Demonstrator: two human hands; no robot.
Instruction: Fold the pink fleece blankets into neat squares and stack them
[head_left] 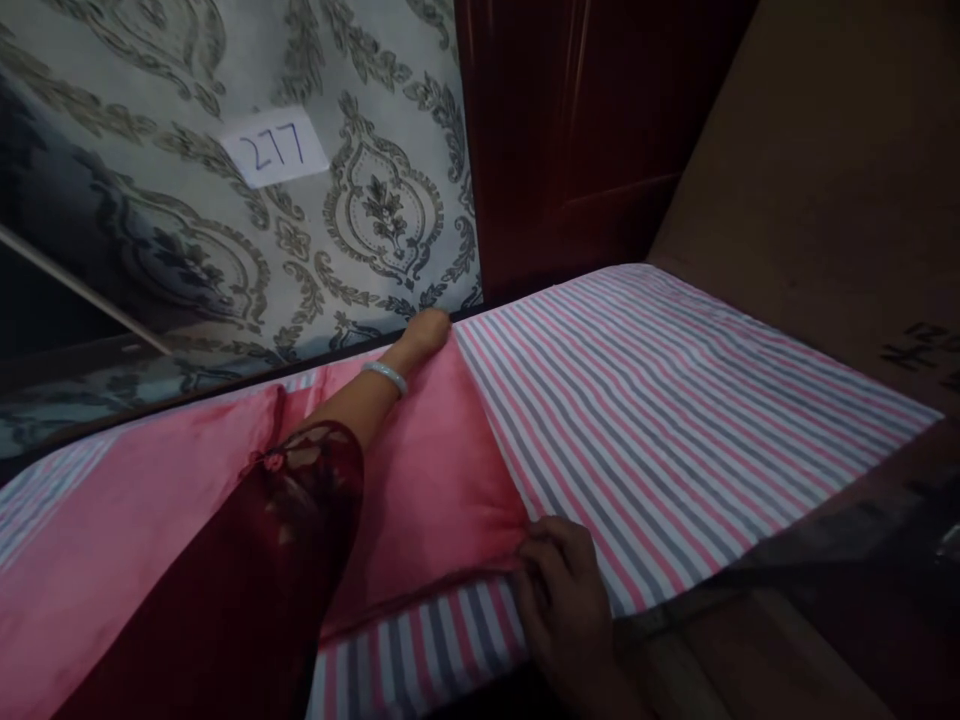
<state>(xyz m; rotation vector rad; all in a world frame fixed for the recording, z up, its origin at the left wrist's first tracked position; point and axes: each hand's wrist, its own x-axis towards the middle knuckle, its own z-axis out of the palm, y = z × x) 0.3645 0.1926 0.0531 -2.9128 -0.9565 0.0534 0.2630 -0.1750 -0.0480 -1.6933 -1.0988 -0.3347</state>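
A pink cloth [427, 490] lies spread over the left part of a bed with a pink, grey and white striped sheet [660, 400]. My left hand [424, 335] reaches to the far side of the bed and holds the cloth's far corner against the wall; a pale bangle [384, 376] sits on that wrist, and a dark red sleeve [292, 530] covers the arm. My right hand [562, 590] pinches the cloth's near corner at the bed's front edge.
A patterned wall [360, 200] with a white label reading 277 [274, 148] runs along the bed's far side. A dark red wooden panel [570, 130] stands behind the bed. A brown surface [825, 180] rises at the right.
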